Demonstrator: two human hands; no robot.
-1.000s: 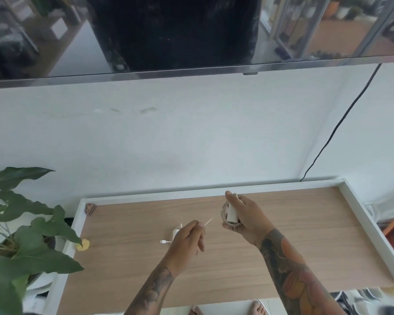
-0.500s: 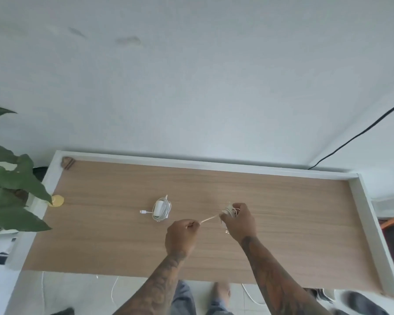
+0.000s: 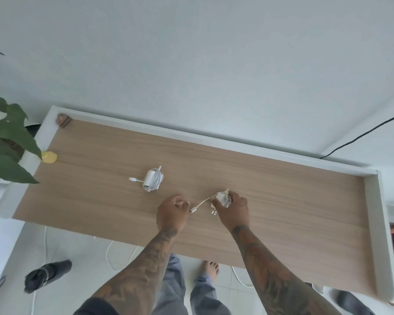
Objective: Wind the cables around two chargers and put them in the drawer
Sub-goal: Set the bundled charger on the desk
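On the wooden tabletop (image 3: 282,201) lies a white charger (image 3: 152,179) with its cable wound around it and the connector sticking out to the left. My right hand (image 3: 233,212) grips a second white charger (image 3: 222,196), low over the table, cable wrapped round it and plug prongs pointing toward me. A short tail of its cable (image 3: 198,205) curves left and ends in a connector just beside my left hand (image 3: 172,211). That hand's fingers are curled, and the connector hangs outside them. No drawer is in view.
A white raised rim (image 3: 371,194) borders the table at the back and sides. A leafy plant (image 3: 5,142) stands at the left end, near a small yellow object (image 3: 48,157). A brown piece (image 3: 63,120) sits in the back left corner. White cords (image 3: 114,253) and a black slipper (image 3: 46,275) lie on the floor.
The view has tilted down toward the table. The cable tail, taut between my hands before, now hangs slack and has left my left fingers. My right hand has lowered the charger toward the tabletop.
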